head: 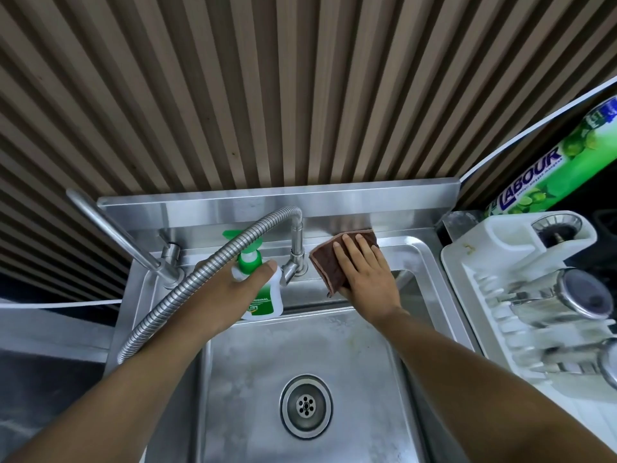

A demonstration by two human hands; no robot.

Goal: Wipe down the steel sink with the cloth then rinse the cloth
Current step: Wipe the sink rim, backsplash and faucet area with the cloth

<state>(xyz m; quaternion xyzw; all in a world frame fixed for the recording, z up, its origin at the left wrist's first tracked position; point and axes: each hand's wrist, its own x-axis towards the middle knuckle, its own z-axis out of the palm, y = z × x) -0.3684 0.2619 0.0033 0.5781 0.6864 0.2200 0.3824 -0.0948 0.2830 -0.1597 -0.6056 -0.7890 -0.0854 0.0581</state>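
The steel sink (430, 262) fills the lower middle, its dry basin showing a round drain (306, 406). A brown cloth (329, 265) lies flat on the back ledge, right of the tap base. My right hand (365, 274) presses on the cloth with the fingers spread, pointing at the back splash. My left hand (230, 289) wraps around a white soap bottle (267, 300) with a green pump top, standing on the ledge left of the tap. Its fingers are hidden behind the bottle.
A flexible steel hose tap (207, 269) arcs over my left wrist, and a plain steel tap (110, 228) stands at the back left. A white dish rack (521, 295) with steel cups sits on the right, a green bottle (547, 168) behind it. Slatted wall behind.
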